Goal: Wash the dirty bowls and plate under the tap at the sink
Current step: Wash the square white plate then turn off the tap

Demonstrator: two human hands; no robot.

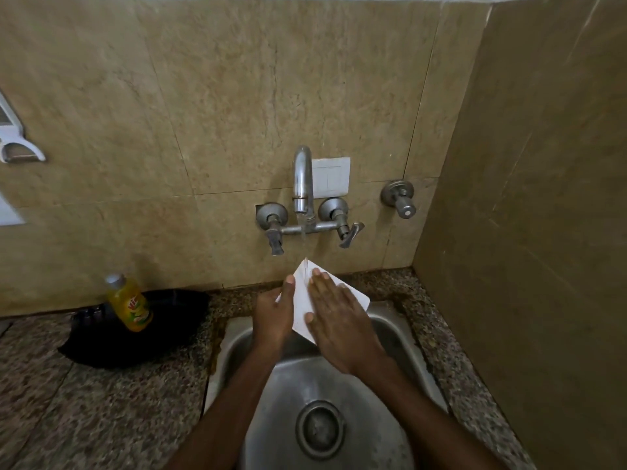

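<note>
left grip (273, 312) pinching square white plate (307, 301), right grip (334, 320) spread flat on it, under steel tap (303, 184)

Sink basin (339, 385) open below; tap (303, 179) close above; side wall (526, 232) right; bottle (130, 305) standing left
</note>
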